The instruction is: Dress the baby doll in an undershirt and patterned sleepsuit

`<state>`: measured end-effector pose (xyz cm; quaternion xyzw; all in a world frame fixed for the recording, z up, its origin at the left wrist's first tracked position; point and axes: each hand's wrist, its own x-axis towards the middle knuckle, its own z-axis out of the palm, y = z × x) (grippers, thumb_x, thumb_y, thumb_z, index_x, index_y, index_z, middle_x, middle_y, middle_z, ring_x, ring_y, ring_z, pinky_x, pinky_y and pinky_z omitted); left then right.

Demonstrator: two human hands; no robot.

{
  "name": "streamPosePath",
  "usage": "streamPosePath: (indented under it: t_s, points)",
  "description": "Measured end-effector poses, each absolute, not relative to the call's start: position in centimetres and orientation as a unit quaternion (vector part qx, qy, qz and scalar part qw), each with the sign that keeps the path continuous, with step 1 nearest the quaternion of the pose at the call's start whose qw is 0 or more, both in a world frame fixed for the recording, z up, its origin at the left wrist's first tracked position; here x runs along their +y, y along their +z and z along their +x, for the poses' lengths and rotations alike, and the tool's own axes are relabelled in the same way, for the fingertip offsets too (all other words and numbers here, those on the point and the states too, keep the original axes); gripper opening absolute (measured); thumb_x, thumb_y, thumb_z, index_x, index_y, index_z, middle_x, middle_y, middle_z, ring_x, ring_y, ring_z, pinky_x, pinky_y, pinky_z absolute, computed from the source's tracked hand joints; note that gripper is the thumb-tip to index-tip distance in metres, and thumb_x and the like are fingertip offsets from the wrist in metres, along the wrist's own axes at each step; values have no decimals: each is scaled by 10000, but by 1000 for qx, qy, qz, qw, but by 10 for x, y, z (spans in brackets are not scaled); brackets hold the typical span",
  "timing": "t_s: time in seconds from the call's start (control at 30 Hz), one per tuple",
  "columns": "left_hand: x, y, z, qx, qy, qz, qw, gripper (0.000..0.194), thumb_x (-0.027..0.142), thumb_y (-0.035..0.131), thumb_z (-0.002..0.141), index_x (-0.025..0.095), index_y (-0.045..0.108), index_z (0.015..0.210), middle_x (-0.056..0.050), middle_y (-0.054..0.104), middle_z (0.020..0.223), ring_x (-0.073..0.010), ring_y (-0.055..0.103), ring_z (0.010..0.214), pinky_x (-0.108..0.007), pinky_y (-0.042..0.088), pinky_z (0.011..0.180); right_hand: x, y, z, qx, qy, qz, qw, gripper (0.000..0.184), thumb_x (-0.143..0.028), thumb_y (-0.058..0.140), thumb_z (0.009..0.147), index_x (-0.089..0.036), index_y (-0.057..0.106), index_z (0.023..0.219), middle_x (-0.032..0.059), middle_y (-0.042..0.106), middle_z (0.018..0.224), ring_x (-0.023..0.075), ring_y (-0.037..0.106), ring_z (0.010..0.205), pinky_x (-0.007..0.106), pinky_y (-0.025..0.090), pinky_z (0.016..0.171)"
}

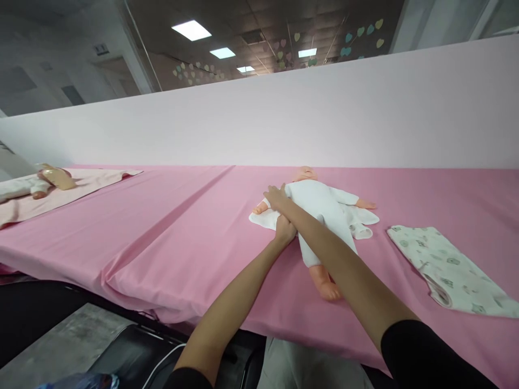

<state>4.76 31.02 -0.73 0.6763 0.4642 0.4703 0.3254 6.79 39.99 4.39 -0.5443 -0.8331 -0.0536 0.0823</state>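
A baby doll (320, 200) in a white bodysuit lies on its back on a pink cloth, its head toward the wall. White clothing (360, 219) is spread under it and shows at both sides. My right hand (278, 198) reaches across the doll to its shoulder and sleeve on the left, fingers apart and resting there. Just below it, my left hand (285, 230) is closed at the doll's side, by the edge of the white clothing. What its fingers hold is hidden. My right forearm covers part of the doll's trunk and one leg.
A folded printed cloth garment (450, 270) lies to the right on the pink tablecloth (182, 243). At the far left another doll (28, 186) lies on a pale blanket (93, 183). A low white partition (259, 119) rises behind. A black chair (133, 351) stands below the front edge.
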Motion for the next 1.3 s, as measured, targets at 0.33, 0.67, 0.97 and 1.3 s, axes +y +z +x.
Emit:
streamPosePath:
  t_s: [0.33,0.67,0.97,1.3]
  points:
    - [317,0,38,454,440,751,188,434,457,474,853,198,541,1195,-88,641,1116,-256,572,1027,-378,409,926,429,62,127,-645,268,-536,474,358,-309,651,700,-148,516,990,55,594,951,187,564,875,330,458,793]
    - [354,-5,32,575,297,758,81,456,419,260,922,239,582,1190,-95,663,1066,-294,538,1072,-446,356,938,438,41,127,-454,478,-409,631,305,-213,702,570,-182,506,802,-46,551,714,112,539,676,242,449,662]
    - [397,2,41,674,245,690,101,403,370,334,881,230,640,1102,-112,644,1108,-283,577,1012,-407,420,846,433,54,138,-396,536,-353,657,228,-96,664,583,-173,505,728,-71,543,626,85,521,607,221,437,654]
    - [406,1,22,734,252,631,6,312,330,564,720,160,645,969,-150,557,1182,-320,429,1168,-430,334,953,434,58,137,-367,546,-353,665,340,-64,670,564,-185,511,838,-80,558,687,86,558,672,216,458,712]
